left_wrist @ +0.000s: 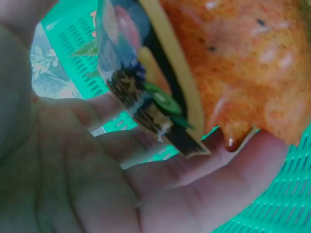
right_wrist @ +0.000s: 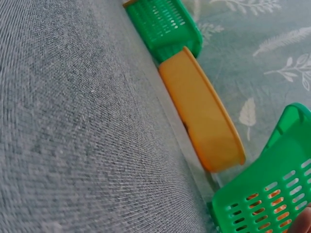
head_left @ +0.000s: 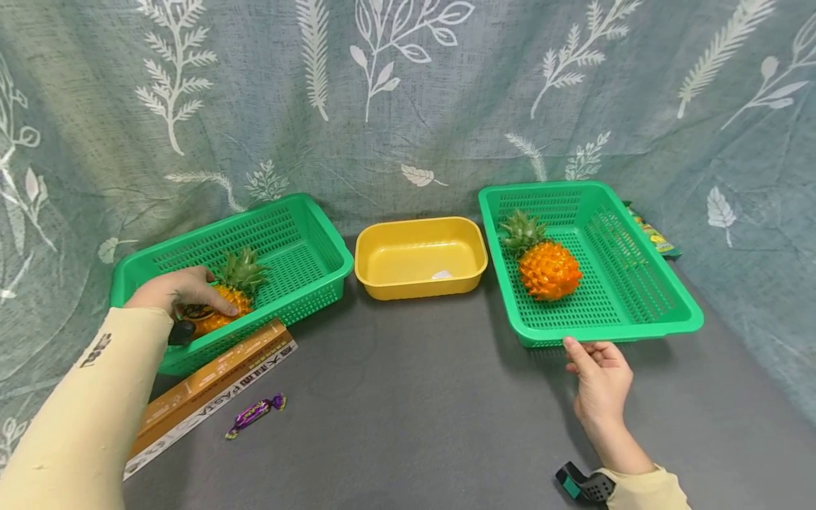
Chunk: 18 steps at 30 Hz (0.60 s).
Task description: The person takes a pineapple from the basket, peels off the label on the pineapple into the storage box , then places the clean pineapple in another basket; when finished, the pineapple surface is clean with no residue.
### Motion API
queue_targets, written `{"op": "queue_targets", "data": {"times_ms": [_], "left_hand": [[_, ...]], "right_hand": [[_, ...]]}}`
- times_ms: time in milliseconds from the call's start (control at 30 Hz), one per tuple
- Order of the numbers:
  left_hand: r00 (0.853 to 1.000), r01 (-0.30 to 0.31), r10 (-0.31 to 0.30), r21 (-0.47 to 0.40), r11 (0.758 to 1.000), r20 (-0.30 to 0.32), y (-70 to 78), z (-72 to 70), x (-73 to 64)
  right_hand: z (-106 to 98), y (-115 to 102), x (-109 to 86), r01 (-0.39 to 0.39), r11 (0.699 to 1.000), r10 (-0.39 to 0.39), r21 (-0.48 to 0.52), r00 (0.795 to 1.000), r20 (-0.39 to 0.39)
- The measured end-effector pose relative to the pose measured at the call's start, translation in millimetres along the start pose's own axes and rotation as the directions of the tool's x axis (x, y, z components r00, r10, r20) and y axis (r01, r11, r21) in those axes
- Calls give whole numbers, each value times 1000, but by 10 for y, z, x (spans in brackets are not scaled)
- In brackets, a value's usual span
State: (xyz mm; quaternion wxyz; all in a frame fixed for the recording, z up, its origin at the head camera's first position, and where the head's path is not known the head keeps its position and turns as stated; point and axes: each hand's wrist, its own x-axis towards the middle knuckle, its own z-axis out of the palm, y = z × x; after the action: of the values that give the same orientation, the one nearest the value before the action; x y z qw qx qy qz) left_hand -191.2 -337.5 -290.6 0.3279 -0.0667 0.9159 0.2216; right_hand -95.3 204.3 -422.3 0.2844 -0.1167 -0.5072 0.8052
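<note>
In the head view my left hand [head_left: 185,290] reaches into the left green basket [head_left: 325,241] and grips an orange pineapple [head_left: 237,300] with a green leafy crown. Close up in the left wrist view, the fingers [left_wrist: 194,199] curl under the pineapple [left_wrist: 248,63], which carries a dark printed tag [left_wrist: 155,102]. My right hand [head_left: 602,386] pinches the near rim of the right green basket [head_left: 612,331], thumb on top. A second pineapple [head_left: 550,271] lies inside that basket. Only a fingertip of the right hand [right_wrist: 302,222] shows in the right wrist view.
Between the baskets stands a yellow tub [head_left: 417,289] with a small white patch inside. A long pasta box [head_left: 213,389] leans along the left basket's front, and a purple-wrapped candy [head_left: 255,414] lies near it. Behind the right basket is a green packet [head_left: 659,237]; a patterned curtain [head_left: 408,142] hangs behind.
</note>
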Motion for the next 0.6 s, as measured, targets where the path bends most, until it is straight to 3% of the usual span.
{"op": "queue_targets", "data": {"times_ms": [400,567,600], "left_hand": [[1000,-25,25,92,995,0,4,16,41],[997,-20,31,153,988,-69,-69,-40,10],[996,-8,19,119,993,-87,-99,-49,7]], "right_hand": [[-1,5,6,-2,1000,2,-7,1000,-6],[-1,-5,7,-8,1000,8,-17,1000,-8],[-1,-7,7,-9,1000,9,-18,1000,-8]]}}
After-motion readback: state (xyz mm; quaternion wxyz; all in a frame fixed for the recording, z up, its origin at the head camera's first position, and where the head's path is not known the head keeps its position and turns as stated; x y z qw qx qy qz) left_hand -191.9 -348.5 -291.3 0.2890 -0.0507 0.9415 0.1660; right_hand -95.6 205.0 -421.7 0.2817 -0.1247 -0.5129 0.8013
